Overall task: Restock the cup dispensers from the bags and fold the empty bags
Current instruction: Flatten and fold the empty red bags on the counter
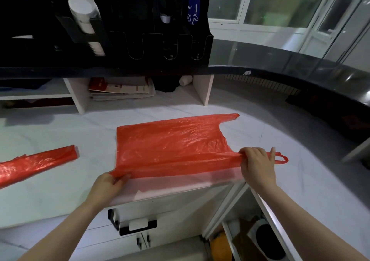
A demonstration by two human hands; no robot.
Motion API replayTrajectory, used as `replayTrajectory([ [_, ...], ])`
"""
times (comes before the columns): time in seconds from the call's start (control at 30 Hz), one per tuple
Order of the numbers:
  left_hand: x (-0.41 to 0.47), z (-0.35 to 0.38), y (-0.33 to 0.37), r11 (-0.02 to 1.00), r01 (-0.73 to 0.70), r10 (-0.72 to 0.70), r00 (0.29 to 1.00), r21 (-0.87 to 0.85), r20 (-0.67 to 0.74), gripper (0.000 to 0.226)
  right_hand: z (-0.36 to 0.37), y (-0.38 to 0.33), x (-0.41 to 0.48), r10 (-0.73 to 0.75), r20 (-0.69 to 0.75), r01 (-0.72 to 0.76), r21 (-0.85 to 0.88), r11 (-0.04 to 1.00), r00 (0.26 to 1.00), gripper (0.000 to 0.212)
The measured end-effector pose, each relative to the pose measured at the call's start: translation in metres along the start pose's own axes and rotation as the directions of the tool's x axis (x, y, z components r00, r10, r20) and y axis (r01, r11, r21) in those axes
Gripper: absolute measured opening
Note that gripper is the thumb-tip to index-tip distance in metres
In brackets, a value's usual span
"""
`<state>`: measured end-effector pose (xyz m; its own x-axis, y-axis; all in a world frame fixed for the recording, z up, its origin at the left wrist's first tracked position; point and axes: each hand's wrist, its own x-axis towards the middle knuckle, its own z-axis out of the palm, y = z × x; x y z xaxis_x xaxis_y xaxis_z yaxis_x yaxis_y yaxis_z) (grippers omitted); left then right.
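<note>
Left hand (109, 182), right hand (257, 165), pinching red bag (170, 142)

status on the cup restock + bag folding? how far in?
Done: one red bag lies folded in a strip on the left; one dispenser slot holds white cups. In hand: second bag lies flat, left hand pinching its near corner, right hand gripping a handle. Left: folding it; other slots look empty, though dark.

Flat bag (172, 142) on counter (60, 190), folded bag (36, 163) left, dispenser (104, 26) behind.
</note>
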<state>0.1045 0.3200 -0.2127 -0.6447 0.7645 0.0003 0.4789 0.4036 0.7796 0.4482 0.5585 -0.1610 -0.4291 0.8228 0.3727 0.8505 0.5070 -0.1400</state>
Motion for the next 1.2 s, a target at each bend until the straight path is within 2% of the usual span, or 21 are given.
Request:
replayTrajectory([
  [0.17, 0.008, -0.008, 0.003, 0.974, 0.049, -0.054, 0.998, -0.223, -0.016, 0.022, 0.002, -0.002, -0.007, 0.052, -0.170, -0.047, 0.034, 0.998, 0.984, 0.035],
  [0.23, 0.013, -0.011, 0.005, 0.947, 0.086, -0.099, 0.995, -0.308, -0.025, 0.025, 0.006, -0.003, -0.014, 0.082, -0.196, -0.073, 0.049, 0.996, 0.977, 0.029],
  [0.3, 0.016, -0.014, 0.005, 0.913, 0.120, -0.139, 0.990, -0.389, -0.021, 0.024, 0.009, -0.002, -0.022, 0.049, -0.199, -0.032, 0.087, 0.996, 0.979, 0.012],
  [0.33, 0.017, -0.015, 0.005, 0.896, 0.132, -0.153, 0.988, -0.425, -0.016, 0.023, 0.010, -0.002, -0.026, 0.014, -0.163, 0.004, 0.110, 0.994, 0.987, 0.016],
  [0.4, 0.018, -0.018, 0.004, 0.861, 0.159, -0.186, 0.982, -0.482, -0.009, 0.021, 0.016, -0.002, -0.035, -0.035, -0.053, 0.044, 0.178, 0.983, 0.998, 0.038],
  [0.5, 0.021, -0.022, -0.002, 0.829, 0.198, -0.236, 0.972, -0.523, -0.006, 0.019, 0.036, -0.003, -0.047, 0.008, 0.172, -0.045, 0.214, 0.976, 0.985, 0.064],
  [0.6, 0.024, -0.027, -0.009, 0.806, 0.236, -0.267, 0.963, -0.543, 0.022, 0.017, 0.054, -0.002, -0.039, 0.122, 0.296, -0.201, 0.252, 0.947, 0.947, 0.054],
  [0.63, 0.024, -0.029, -0.011, 0.798, 0.247, -0.275, 0.961, -0.550, 0.032, 0.017, 0.055, -0.003, -0.033, 0.146, 0.339, -0.251, 0.288, 0.924, 0.929, 0.062],
  [0.7, 0.025, -0.033, -0.013, 0.786, 0.259, -0.286, 0.957, -0.562, 0.040, 0.018, 0.051, -0.009, -0.015, 0.139, 0.361, -0.313, 0.484, 0.817, 0.922, 0.072],
  [0.8, 0.026, -0.037, -0.014, 0.769, 0.278, -0.320, 0.947, -0.575, 0.031, 0.021, 0.038, -0.026, 0.015, 0.102, 0.342, -0.341, 0.769, 0.541, 0.934, 0.049],
  [0.87, 0.027, -0.040, -0.015, 0.757, 0.297, -0.341, 0.939, -0.582, 0.037, 0.023, 0.031, -0.035, 0.034, 0.044, 0.383, -0.371, 0.853, 0.367, 0.923, 0.040],
  [0.93, 0.028, -0.046, -0.016, 0.749, 0.309, -0.358, 0.933, -0.587, 0.035, 0.025, 0.030, -0.041, 0.051, -0.033, 0.420, -0.392, 0.869, 0.302, 0.907, 0.036],
  [1.07, 0.030, -0.052, -0.017, 0.751, 0.298, -0.380, 0.925, -0.590, -0.016, 0.022, 0.036, -0.046, 0.076, -0.102, 0.464, -0.396, 0.835, 0.382, 0.880, 0.012],
  [1.13, 0.033, -0.051, -0.022, 0.846, 0.285, -0.363, 0.927, -0.451, -0.096, 0.024, 0.046, -0.044, 0.083, -0.063, 0.497, -0.430, 0.802, 0.413, 0.866, 0.011],
  [1.2, 0.035, -0.047, -0.025, 0.911, 0.271, -0.340, 0.920, -0.312, -0.194, 0.026, 0.057, -0.040, 0.086, 0.017, 0.493, -0.427, 0.735, 0.527, 0.870, 0.011],
])
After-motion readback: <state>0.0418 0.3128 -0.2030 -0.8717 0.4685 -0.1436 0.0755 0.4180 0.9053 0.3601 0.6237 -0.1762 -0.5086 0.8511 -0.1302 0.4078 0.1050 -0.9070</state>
